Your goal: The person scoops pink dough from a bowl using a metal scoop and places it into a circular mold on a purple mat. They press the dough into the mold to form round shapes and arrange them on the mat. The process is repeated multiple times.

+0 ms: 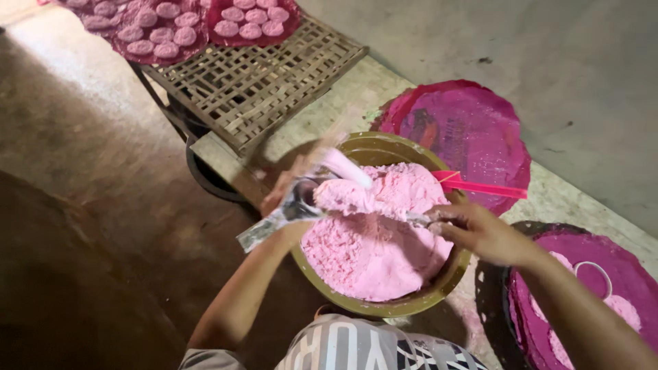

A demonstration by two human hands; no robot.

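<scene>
An olive-brown bowl (439, 291) in front of me holds a heap of pink dough (373, 250). My left hand (282, 188), blurred by motion, grips a small metal cup-shaped mould (306, 195) at the bowl's left rim, and a strip of clear wrapping (260, 233) hangs below it. My right hand (480, 233) is over the bowl's right side. Its fingers pinch a thin flat tool (419, 219) that lies across the dough toward the mould. A pale blurred rod (346, 168) sticks up near the mould.
A pink stick (483, 187) rests on the bowl's far rim. Round magenta mats lie behind (473, 123) and to the right (603, 308), the right one bearing a white ring (593, 275). A woven bamboo tray (260, 75) at the back left carries sheets of pink round cakes (161, 31).
</scene>
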